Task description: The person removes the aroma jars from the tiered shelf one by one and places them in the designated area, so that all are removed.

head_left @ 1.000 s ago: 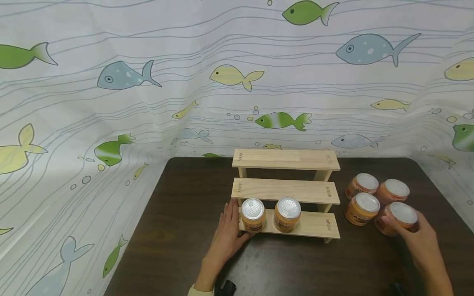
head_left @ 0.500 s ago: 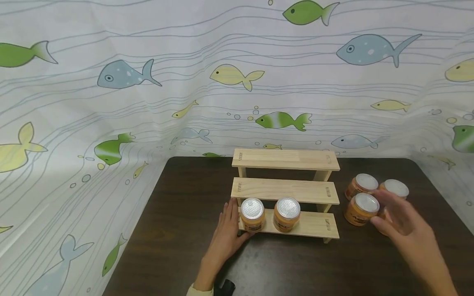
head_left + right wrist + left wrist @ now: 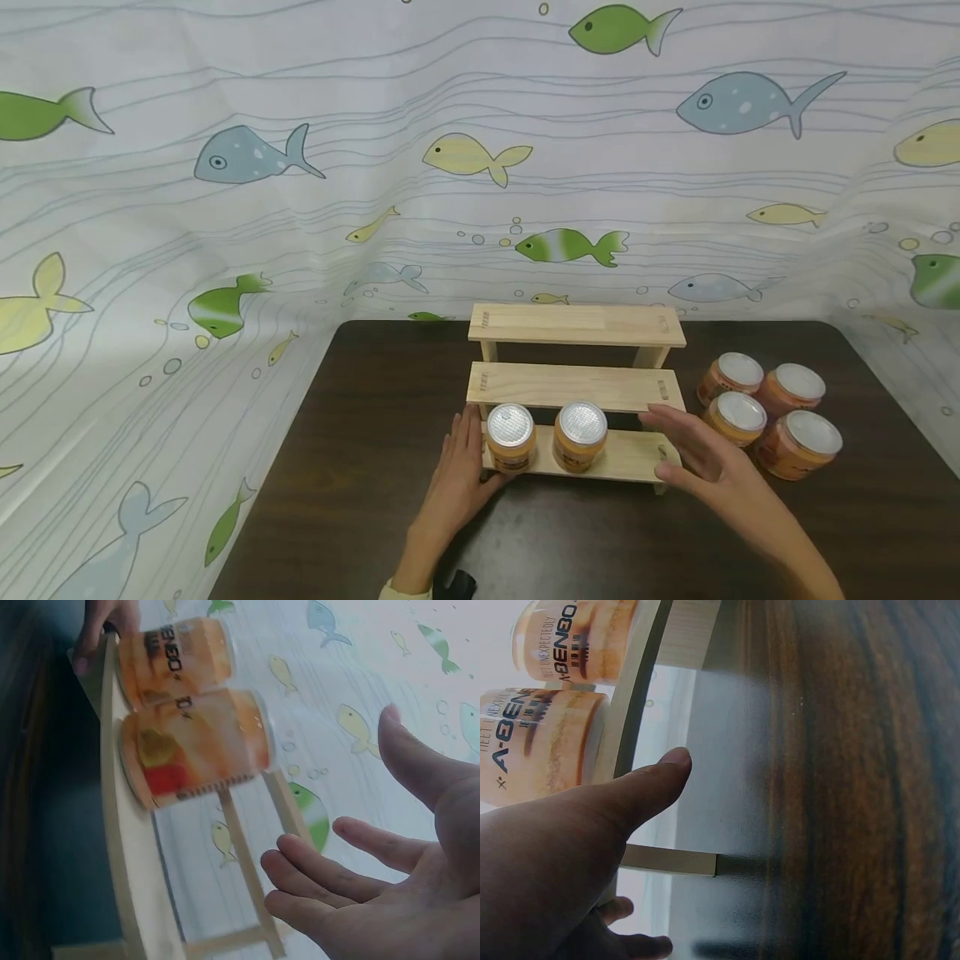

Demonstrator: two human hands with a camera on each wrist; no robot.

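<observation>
Head view shows a three-step wooden rack standing on a dark table, its long axis running left to right across the person. The left hand lies with straight fingers flat against the rack's left end, beside the lowest step. On that step stand two orange cans with silver tops: a left can just beside the left hand's fingers and a middle can near it. The right hand hovers spread and empty over the rack's right end, palm turned toward the middle can, which lies to its left; the bare right part of the lowest step sits between them. From the right wrist view the fingers are straight and apart, holding nothing, with both cans in line beyond them. Right of the rack, well apart from the left hand and nearer the right one, four more orange cans cluster upright on the table. A fish-print curtain hangs behind the rack.
</observation>
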